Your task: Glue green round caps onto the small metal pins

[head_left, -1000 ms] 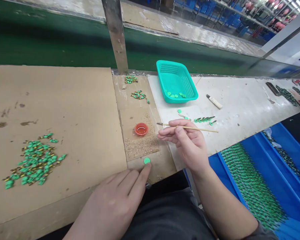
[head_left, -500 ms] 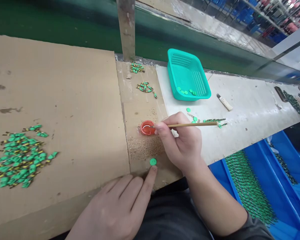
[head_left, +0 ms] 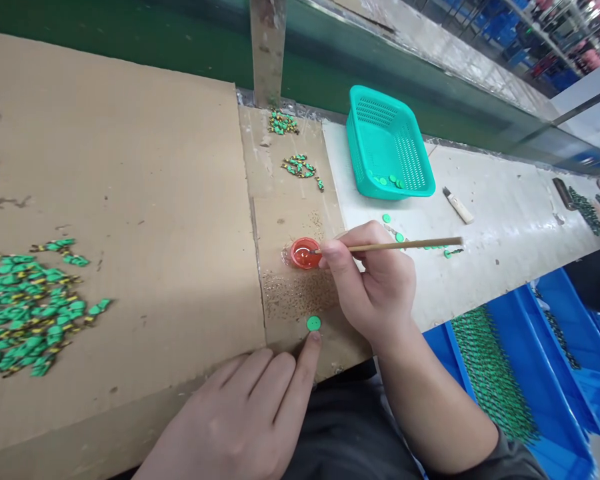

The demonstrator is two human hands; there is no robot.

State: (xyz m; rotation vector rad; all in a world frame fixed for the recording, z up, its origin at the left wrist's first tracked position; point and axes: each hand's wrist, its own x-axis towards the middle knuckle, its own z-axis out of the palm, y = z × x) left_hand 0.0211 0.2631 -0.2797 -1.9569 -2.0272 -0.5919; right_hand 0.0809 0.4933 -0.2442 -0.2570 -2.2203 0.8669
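Note:
My right hand [head_left: 380,283] pinches a slim wooden paintbrush [head_left: 405,245]. Its dark tip dips into a small red cup [head_left: 305,253] of shiny liquid, whose colour I cannot make out from the red walls. My left hand [head_left: 250,407] rests at the near edge of the table, index finger stretched out and the other fingers loosely bent. That fingertip touches the lower rim of a round green button [head_left: 313,323], which lies flat on the cardboard just below the cup. Tiny brown specks [head_left: 295,293] are scattered between cup and button.
Small green-and-yellow pieces lie in a big pile [head_left: 35,310] at left and in smaller clusters [head_left: 300,167] beyond the cup. A turquoise basket [head_left: 425,180] holds several green buttons. A whitish knife-like tool [head_left: 459,205] lies farther right. Blue bins [head_left: 520,333] stand below the table's right edge.
The view has shifted a little, so most things sit farther right in the picture. The brush's rear end has swung slightly upward; its tip stays in the cup. My left fingertip remains at the button.

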